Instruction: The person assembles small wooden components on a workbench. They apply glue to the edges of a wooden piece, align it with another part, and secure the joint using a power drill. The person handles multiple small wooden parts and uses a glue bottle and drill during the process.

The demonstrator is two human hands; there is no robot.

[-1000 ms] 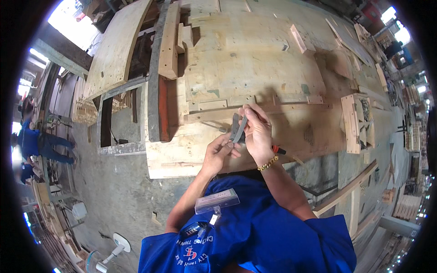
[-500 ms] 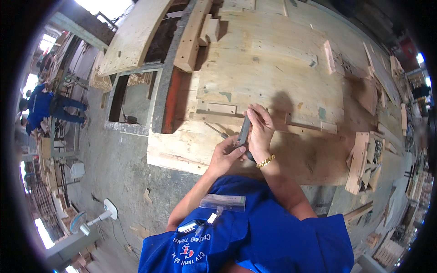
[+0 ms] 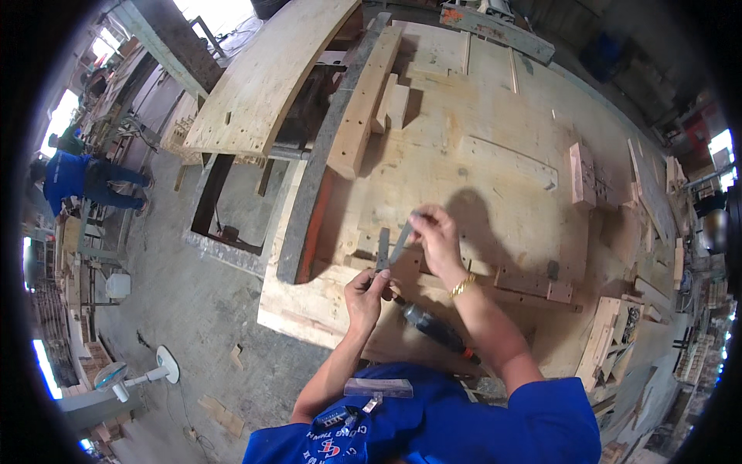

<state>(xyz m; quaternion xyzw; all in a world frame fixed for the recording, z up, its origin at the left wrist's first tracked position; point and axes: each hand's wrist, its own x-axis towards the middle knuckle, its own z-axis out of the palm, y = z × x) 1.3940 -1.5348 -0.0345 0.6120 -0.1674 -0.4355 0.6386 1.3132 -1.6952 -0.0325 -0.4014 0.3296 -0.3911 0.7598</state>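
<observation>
My left hand is closed, its thumb and fingers pinching the lower end of a dark flat strip that points away from me. In my right hand, fingertips pinch the upper end of a second grey flat strip. The two strips form a narrow V that meets near my left thumb; whether they are joined, I cannot tell. Below and between my forearms lies a dark, cylindrical power tool with an orange end, slanting near the workbench's front edge. Neither hand appears to grip it.
The plywood workbench carries wooden blocks and battens, including a long beam beside a dark metal rail. A wooden box of parts is at right. A white fan stands at left; a person in blue is farther off.
The single bar between my hands now shows as two strips spread apart. My right hand has lifted away from my left. The power tool is now plainly visible, and the view has shifted.
</observation>
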